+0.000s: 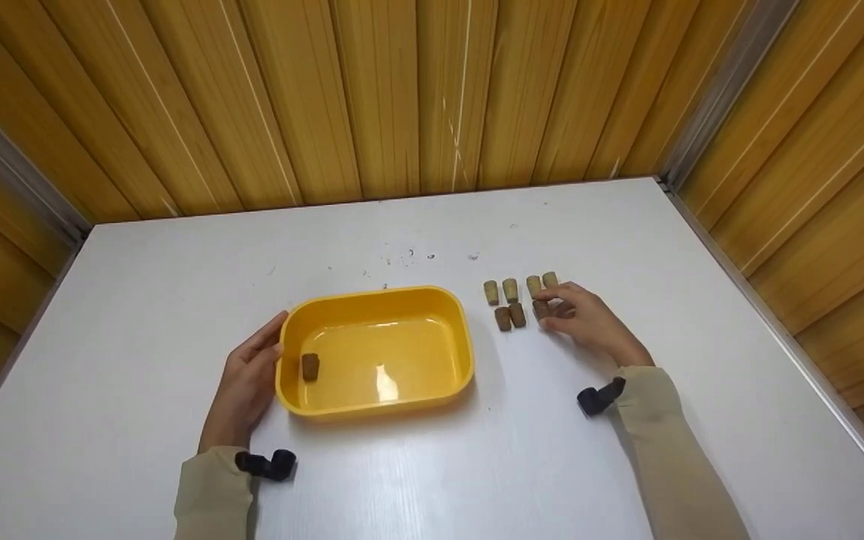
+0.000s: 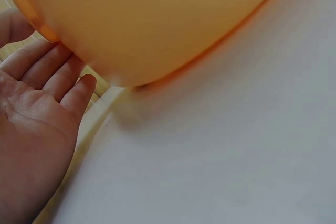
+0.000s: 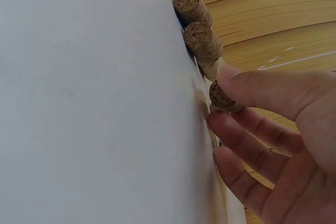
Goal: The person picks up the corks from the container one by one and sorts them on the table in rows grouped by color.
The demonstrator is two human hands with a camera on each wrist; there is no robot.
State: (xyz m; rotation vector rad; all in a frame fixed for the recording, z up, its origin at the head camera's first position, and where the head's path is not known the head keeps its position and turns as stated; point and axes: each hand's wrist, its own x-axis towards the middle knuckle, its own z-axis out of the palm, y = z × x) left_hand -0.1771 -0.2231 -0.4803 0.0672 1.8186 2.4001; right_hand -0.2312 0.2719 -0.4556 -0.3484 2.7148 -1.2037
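The left hand (image 1: 247, 379) lies along the left outer side of a yellow plastic tub (image 1: 376, 411). Its fairly straight fingers touch the tub's wall (image 2: 157, 30) in the left wrist view. Inside the tub, near its left end, stands one dark brown cork stopper (image 1: 310, 367). Right of the tub, the right hand (image 1: 589, 319) pinches a brown cork stopper (image 3: 223, 97) between thumb and fingers, close over the table; the fingers partly hide it. Two more brown cork stoppers (image 1: 510, 317) stand just left of that hand.
Behind the brown stoppers is a row of several lighter tan cork stoppers (image 1: 510, 290), the rightmost close to the right fingertips. The white table (image 1: 402, 487) backs onto yellow wood-look panels (image 1: 379, 97), with more panels at both sides. Small marks dot the tabletop behind the tub.
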